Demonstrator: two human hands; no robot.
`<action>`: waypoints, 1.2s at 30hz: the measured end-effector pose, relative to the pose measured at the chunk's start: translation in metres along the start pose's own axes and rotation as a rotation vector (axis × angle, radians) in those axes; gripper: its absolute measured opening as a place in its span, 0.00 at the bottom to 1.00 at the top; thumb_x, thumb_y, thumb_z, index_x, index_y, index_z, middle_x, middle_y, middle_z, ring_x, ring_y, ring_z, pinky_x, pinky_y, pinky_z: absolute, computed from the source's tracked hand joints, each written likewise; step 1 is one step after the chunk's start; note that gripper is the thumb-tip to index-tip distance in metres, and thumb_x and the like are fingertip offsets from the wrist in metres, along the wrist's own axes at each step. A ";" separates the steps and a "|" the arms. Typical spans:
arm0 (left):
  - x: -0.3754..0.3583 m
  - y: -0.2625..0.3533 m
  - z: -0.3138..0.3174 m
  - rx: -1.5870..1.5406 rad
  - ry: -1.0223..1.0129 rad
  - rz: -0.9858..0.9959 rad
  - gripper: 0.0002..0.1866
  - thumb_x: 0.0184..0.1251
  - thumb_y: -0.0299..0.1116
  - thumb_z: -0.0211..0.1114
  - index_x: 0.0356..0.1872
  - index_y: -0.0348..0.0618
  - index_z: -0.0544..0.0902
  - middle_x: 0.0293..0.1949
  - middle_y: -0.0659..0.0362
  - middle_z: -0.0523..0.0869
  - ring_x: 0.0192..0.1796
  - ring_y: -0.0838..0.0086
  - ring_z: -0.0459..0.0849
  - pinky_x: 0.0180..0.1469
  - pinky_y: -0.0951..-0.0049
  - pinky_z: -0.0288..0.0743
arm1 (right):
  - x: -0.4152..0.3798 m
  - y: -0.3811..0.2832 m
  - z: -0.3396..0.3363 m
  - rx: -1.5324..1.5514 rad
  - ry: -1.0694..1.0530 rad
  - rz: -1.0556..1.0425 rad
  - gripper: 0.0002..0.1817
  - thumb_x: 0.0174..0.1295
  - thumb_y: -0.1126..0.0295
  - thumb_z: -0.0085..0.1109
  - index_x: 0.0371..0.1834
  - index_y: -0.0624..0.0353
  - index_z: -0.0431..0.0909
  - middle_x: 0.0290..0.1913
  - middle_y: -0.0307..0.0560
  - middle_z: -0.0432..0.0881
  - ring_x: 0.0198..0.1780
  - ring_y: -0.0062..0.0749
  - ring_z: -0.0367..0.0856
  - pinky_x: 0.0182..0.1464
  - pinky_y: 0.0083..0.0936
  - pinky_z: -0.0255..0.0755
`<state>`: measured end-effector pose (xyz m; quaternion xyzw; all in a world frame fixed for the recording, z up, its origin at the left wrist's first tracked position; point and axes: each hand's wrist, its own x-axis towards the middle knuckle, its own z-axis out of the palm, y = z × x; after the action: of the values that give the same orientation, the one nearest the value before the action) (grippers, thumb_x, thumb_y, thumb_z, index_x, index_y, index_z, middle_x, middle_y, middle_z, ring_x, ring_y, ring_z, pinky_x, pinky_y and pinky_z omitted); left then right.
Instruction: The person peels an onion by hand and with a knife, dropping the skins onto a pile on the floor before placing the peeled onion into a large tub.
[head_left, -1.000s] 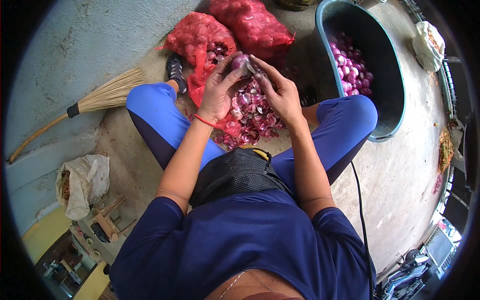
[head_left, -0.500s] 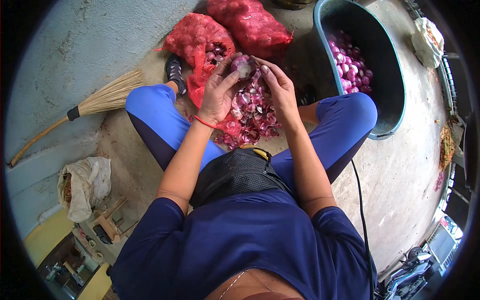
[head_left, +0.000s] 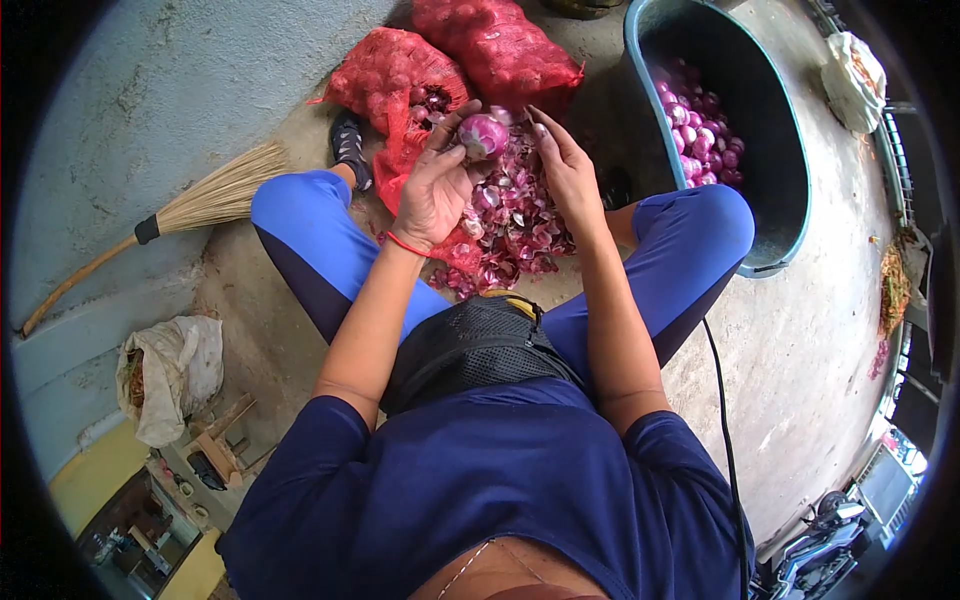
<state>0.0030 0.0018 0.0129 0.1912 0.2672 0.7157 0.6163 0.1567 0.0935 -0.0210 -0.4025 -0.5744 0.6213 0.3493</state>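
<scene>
My left hand [head_left: 437,190] is closed round a purple-pink onion [head_left: 483,137], its smooth outer face turned up. Just to the right, my right hand [head_left: 568,178] is a little apart from the onion, with thumb and fingertips close together. Anything pinched there is too small to make out. Below both hands lies a heap of loose onion skins [head_left: 515,215] on the floor between my legs. A red mesh sack [head_left: 395,80] of unpeeled onions gapes just beyond my left hand.
A second full red mesh sack [head_left: 495,55] lies behind. At the right stands a large dark tub [head_left: 785,190] with peeled onions [head_left: 705,135] inside. A straw broom [head_left: 215,190] leans by the wall. White sacks [head_left: 170,375] and a black cable [head_left: 722,420] are around me.
My right hand has drawn away from the onion to the right. The onion has turned in my left hand, showing a smoother, pinker side.
</scene>
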 end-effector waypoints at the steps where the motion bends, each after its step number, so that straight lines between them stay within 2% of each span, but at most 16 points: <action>1: 0.001 -0.001 -0.001 0.014 0.017 0.010 0.24 0.74 0.29 0.55 0.70 0.41 0.67 0.61 0.57 0.78 0.62 0.71 0.77 0.65 0.64 0.73 | -0.002 -0.003 0.002 -0.004 -0.007 -0.014 0.20 0.74 0.60 0.52 0.64 0.54 0.76 0.40 0.35 0.84 0.39 0.11 0.74 0.44 0.12 0.69; 3: 0.002 -0.003 -0.004 0.035 0.068 0.017 0.24 0.75 0.31 0.55 0.69 0.42 0.68 0.60 0.58 0.78 0.61 0.72 0.78 0.65 0.64 0.73 | -0.006 -0.010 0.004 0.029 -0.048 -0.096 0.20 0.74 0.59 0.53 0.65 0.53 0.76 0.40 0.36 0.84 0.39 0.12 0.75 0.44 0.14 0.70; 5: 0.002 -0.005 -0.008 0.051 0.137 0.012 0.23 0.75 0.32 0.55 0.69 0.43 0.69 0.58 0.59 0.79 0.60 0.74 0.78 0.64 0.65 0.73 | -0.006 -0.013 0.002 -0.028 -0.072 -0.052 0.19 0.73 0.61 0.53 0.65 0.52 0.76 0.41 0.38 0.85 0.40 0.13 0.75 0.46 0.16 0.71; 8: 0.001 -0.005 -0.015 -0.028 0.130 -0.032 0.22 0.76 0.33 0.56 0.68 0.45 0.70 0.58 0.59 0.79 0.59 0.74 0.78 0.63 0.67 0.73 | -0.010 -0.025 -0.001 -0.040 -0.081 0.054 0.19 0.73 0.63 0.54 0.64 0.51 0.75 0.45 0.42 0.86 0.45 0.17 0.78 0.51 0.19 0.71; 11: 0.002 -0.003 -0.004 -0.045 0.125 -0.038 0.23 0.73 0.29 0.60 0.68 0.46 0.70 0.57 0.60 0.79 0.58 0.75 0.79 0.63 0.69 0.74 | -0.013 -0.030 0.002 -0.013 -0.083 0.022 0.18 0.73 0.65 0.54 0.64 0.52 0.76 0.46 0.43 0.86 0.47 0.18 0.79 0.52 0.20 0.72; 15: 0.005 -0.012 -0.006 0.238 0.174 0.106 0.28 0.67 0.22 0.64 0.68 0.45 0.69 0.57 0.61 0.79 0.58 0.76 0.79 0.63 0.72 0.74 | -0.011 -0.026 0.000 -0.050 -0.107 -0.013 0.18 0.72 0.64 0.55 0.64 0.50 0.76 0.47 0.45 0.87 0.49 0.20 0.82 0.53 0.22 0.73; 18: 0.006 -0.014 -0.012 0.288 0.218 0.148 0.30 0.65 0.18 0.66 0.67 0.44 0.70 0.55 0.61 0.80 0.57 0.76 0.79 0.63 0.73 0.73 | -0.013 -0.033 -0.006 -0.265 -0.060 -0.034 0.19 0.71 0.62 0.55 0.65 0.46 0.76 0.49 0.49 0.87 0.51 0.26 0.84 0.54 0.25 0.73; 19: 0.007 -0.014 -0.015 0.311 0.232 0.155 0.29 0.65 0.19 0.66 0.67 0.44 0.70 0.55 0.60 0.80 0.57 0.76 0.79 0.63 0.73 0.73 | -0.013 -0.038 -0.007 -0.236 -0.098 -0.026 0.22 0.70 0.60 0.56 0.67 0.42 0.74 0.51 0.53 0.86 0.53 0.35 0.85 0.55 0.29 0.74; 22: 0.006 -0.011 -0.013 0.298 0.213 0.155 0.27 0.66 0.20 0.66 0.66 0.44 0.72 0.54 0.61 0.81 0.57 0.77 0.79 0.63 0.74 0.73 | -0.014 -0.034 -0.004 -0.337 -0.162 -0.315 0.24 0.68 0.60 0.56 0.68 0.37 0.73 0.51 0.56 0.85 0.53 0.45 0.85 0.55 0.31 0.75; 23: 0.005 -0.009 -0.010 0.280 0.196 0.152 0.26 0.66 0.20 0.66 0.65 0.44 0.73 0.53 0.61 0.81 0.57 0.77 0.79 0.63 0.74 0.73 | -0.016 -0.035 -0.005 -0.385 -0.185 -0.330 0.25 0.67 0.60 0.57 0.69 0.33 0.73 0.49 0.58 0.84 0.51 0.51 0.84 0.52 0.35 0.76; 26: 0.003 -0.005 -0.007 0.255 0.168 0.105 0.26 0.66 0.21 0.66 0.66 0.43 0.72 0.53 0.62 0.81 0.56 0.78 0.79 0.63 0.75 0.72 | -0.018 -0.035 -0.003 -0.468 -0.197 -0.333 0.26 0.66 0.61 0.57 0.68 0.30 0.73 0.45 0.58 0.85 0.47 0.54 0.83 0.49 0.39 0.76; 30: 0.000 -0.004 -0.005 0.270 0.117 0.092 0.29 0.68 0.22 0.64 0.70 0.45 0.69 0.53 0.63 0.80 0.55 0.79 0.78 0.63 0.75 0.72 | -0.020 -0.043 -0.002 -0.532 -0.221 -0.297 0.23 0.67 0.68 0.59 0.67 0.45 0.75 0.55 0.53 0.84 0.55 0.39 0.85 0.55 0.27 0.74; 33: 0.000 -0.004 -0.007 0.234 0.085 0.077 0.31 0.69 0.22 0.63 0.72 0.45 0.67 0.54 0.62 0.80 0.56 0.78 0.79 0.64 0.73 0.73 | -0.020 -0.043 -0.003 -0.537 -0.214 -0.303 0.23 0.67 0.68 0.59 0.67 0.45 0.76 0.54 0.53 0.84 0.54 0.39 0.85 0.55 0.27 0.74; 36: 0.000 -0.005 -0.009 0.204 0.066 0.097 0.30 0.71 0.24 0.62 0.73 0.43 0.65 0.57 0.60 0.80 0.59 0.76 0.79 0.65 0.70 0.73 | -0.020 -0.049 -0.005 -0.566 -0.269 -0.172 0.23 0.66 0.68 0.59 0.66 0.45 0.76 0.54 0.53 0.84 0.54 0.40 0.86 0.55 0.27 0.74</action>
<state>0.0012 0.0007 0.0026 0.2419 0.3493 0.7197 0.5491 0.1686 0.0828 0.0291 -0.3480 -0.7972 0.4528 0.1957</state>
